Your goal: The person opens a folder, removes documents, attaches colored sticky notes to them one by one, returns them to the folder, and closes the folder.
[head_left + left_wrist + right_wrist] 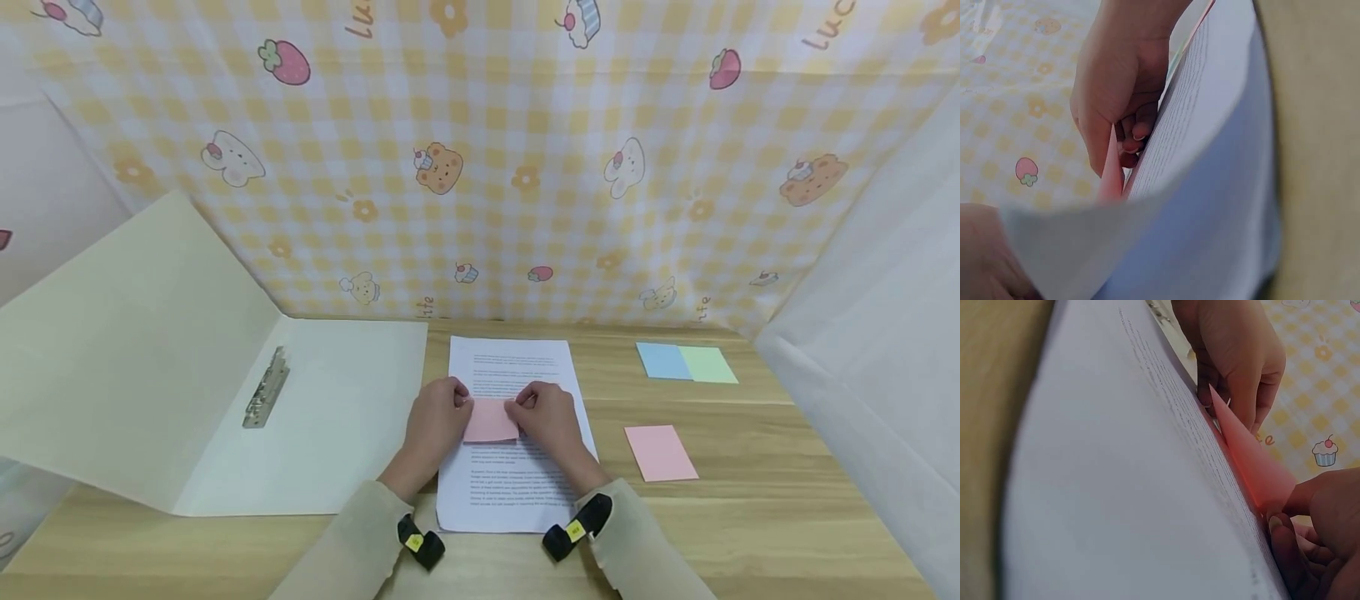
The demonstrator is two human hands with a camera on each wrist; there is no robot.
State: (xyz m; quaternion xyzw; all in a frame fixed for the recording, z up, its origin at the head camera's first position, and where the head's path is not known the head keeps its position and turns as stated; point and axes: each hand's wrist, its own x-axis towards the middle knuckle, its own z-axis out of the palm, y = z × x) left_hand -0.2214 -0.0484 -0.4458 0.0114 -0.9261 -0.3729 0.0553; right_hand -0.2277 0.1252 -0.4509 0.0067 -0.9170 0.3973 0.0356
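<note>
A pink sticky note [491, 420] lies over the middle of a printed paper stack [517, 500]. Its left edge is pinched by my left hand [438, 421], its right edge by my right hand [551, 421]. Seen from the right wrist, the pink sticky note [1254, 456] slants up off the page, with a pink strip along the paper below it. My right hand [1332, 534] has thumb and finger at its near corner; my left hand [1235, 356] is at the far end. The left wrist view shows the note [1112, 172] edge-on, partly behind a curling sheet.
Left of the papers an open white folder [352, 417] has a metal clip [266, 390], its cover [135, 350] raised. On the right lie another pink note [662, 453], a blue note [664, 361] and a green note [708, 365]. A checked cloth [495, 217] hangs behind the wooden table [787, 517].
</note>
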